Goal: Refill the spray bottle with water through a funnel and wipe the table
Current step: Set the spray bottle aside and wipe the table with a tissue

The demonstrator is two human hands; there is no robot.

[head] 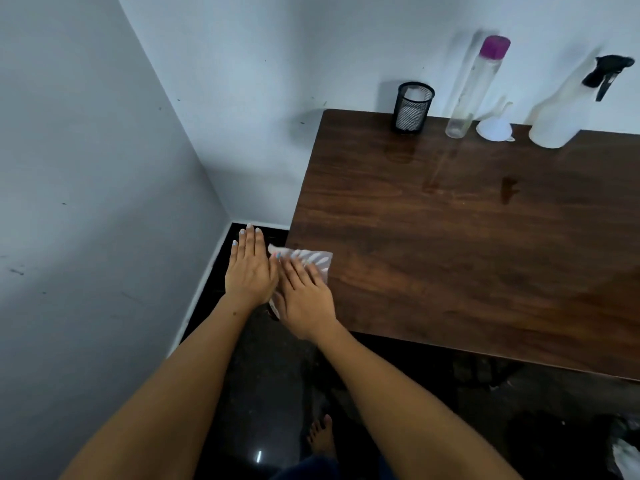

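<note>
A white striped cloth (317, 259) lies at the left front corner of the dark wooden table (467, 244), partly hanging over the edge. My right hand (304, 296) presses flat on the cloth. My left hand (251, 268) is flat with fingers apart just off the table's left edge, touching the cloth's edge. At the table's back stand a white spray bottle (561, 116) with a black trigger head, a white funnel (495, 124) upside down, and a tall clear bottle (472, 88) with a purple cap.
A black mesh cup (412, 107) stands at the back left of the table. Wet streaks (509, 190) shine on the wood. White walls close in on the left and behind. The floor is dark, and a bare foot (322, 436) shows below.
</note>
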